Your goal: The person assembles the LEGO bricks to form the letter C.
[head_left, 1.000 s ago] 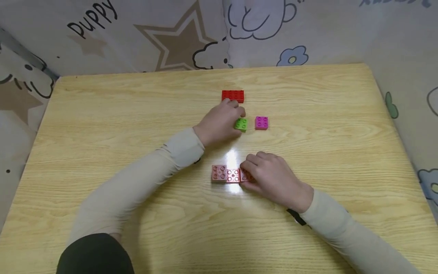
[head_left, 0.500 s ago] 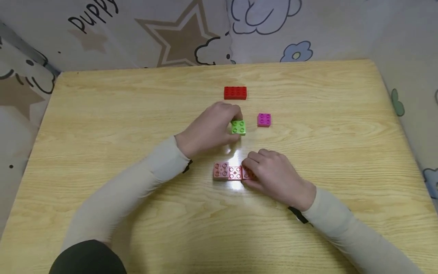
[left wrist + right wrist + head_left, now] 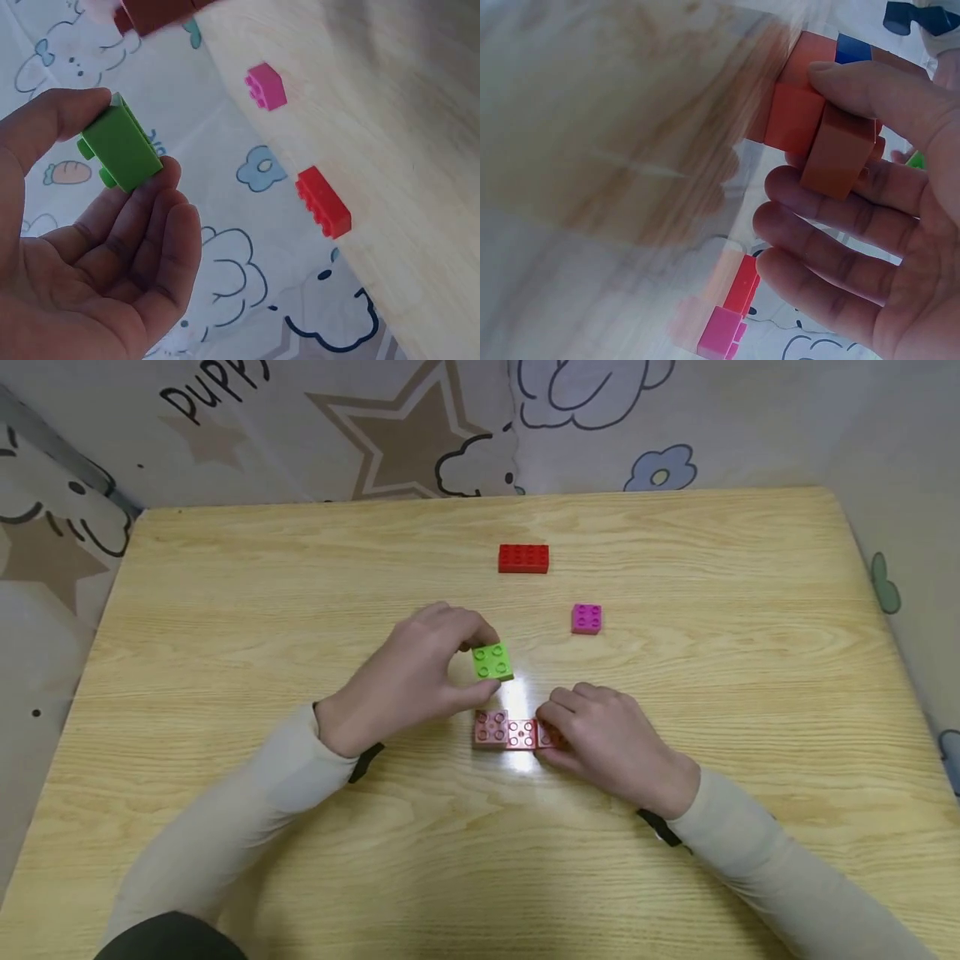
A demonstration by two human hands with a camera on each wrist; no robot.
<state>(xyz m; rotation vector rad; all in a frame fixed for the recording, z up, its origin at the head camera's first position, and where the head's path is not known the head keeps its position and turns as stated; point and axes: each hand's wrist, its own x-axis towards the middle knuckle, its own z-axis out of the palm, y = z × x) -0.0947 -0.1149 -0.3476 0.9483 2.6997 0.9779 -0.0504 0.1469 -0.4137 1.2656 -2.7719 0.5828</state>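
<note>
My left hand (image 3: pixel 408 677) pinches a lime-green toy building brick (image 3: pixel 492 662) with studs on top, between thumb and fingertips. In the left wrist view the green brick (image 3: pixel 124 142) is gripped at its two ends, clear of the palm. My right hand (image 3: pixel 611 747) holds the right end of a joined row of reddish-brown and red bricks (image 3: pixel 491 728) on the table. The right wrist view shows the thumb along the near side of this row, by a brown brick (image 3: pixel 838 154) and a small blue part (image 3: pixel 853 49). The row's right end is hidden from above.
A long red brick (image 3: pixel 523 559) lies toward the back of the wooden table (image 3: pixel 300 577). Nearer and to its right sits a magenta brick (image 3: pixel 587 619). A patterned wall covering (image 3: pixel 247 468) stands behind the table's far edge.
My left hand has come back from beside the magenta brick, bringing the green brick toward me and to the left, close behind the brick row. The right hand stays on the row.
</note>
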